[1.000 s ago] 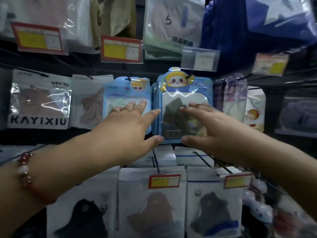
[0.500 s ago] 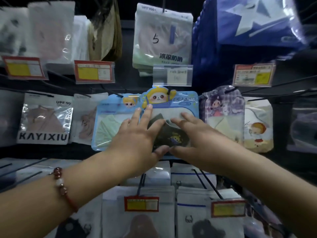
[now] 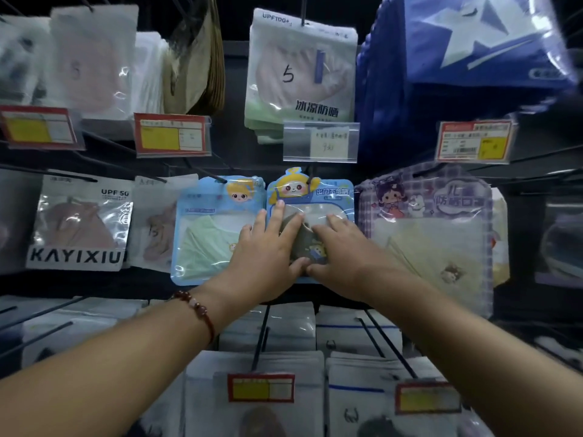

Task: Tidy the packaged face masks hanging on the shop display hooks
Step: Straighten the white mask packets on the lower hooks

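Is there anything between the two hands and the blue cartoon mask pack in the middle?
Nothing visible. The left hand and right hand already lie flat on the blue cartoon mask pack.

close head view facing display hooks (image 3: 310, 179)

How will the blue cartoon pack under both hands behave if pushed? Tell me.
The blue pack probably swings rather than slides, since it hangs from a single hook. Its glossy film looks slippery and floppy, so the left hand and right hand may skid or dent it. It holds only a folded mask, so it is likely very light.
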{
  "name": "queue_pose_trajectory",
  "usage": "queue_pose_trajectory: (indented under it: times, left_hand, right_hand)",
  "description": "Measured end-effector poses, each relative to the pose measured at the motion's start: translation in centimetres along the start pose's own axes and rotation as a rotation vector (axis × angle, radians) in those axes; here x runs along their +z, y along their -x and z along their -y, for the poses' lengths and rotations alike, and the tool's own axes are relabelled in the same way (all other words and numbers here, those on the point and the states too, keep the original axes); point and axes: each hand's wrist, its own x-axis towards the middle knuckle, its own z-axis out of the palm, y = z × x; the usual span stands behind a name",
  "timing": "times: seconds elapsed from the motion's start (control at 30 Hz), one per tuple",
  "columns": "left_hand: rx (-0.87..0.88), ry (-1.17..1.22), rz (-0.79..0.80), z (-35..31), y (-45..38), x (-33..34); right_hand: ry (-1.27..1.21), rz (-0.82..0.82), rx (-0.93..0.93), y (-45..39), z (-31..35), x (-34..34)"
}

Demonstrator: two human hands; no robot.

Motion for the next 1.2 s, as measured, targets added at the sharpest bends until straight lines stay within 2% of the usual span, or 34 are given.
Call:
queue_pose_trajectory:
  times: [0.1,0.2,0.33,0.47,0.73,0.87,1.0,1.2]
  left_hand:
    - [0.005,0.108,-0.034,0.2,0.2,0.8]
    - [-0.018,0.341,-0.097,0.0,0.9,1.2]
    - [-0.187,0.822,-0.146,-0.8,1.3,1.0]
    - [-0.260,1.017,-0.188,-1.3,0.6,1.4]
    - [-0.277,0.924,-0.164,-0.5,0.1,2.4]
    - [-0.242,0.561,-0.158,0.1,0.5,1.4]
    - [-0.087,0.346,-0.183,0.8,0.7,-0.1]
    - [0.096,0.080,-0.004,2.6,0.5,-1.3]
  right_hand:
    - [-0.104,-0.057,-0.002,0.3,-0.3,0.6]
    - [-0.256,-0.186,0.080,0.6,-0.7,1.4]
    - [-0.476,-0.281,0.227,0.4,-1.1,2.5]
    - [-0.661,-0.287,0.250,-0.2,-1.1,3.4]
    - [-0.485,-0.246,0.309,-0.7,-0.3,4.5]
    - [-0.281,-0.235,0.233,-0.1,-0.5,4.2]
    - [-0.067,-0.225,0.084,0.1,-0.3,3.1]
    - [0.093,-0.041,-0.052,-0.7,-0.6,1.5]
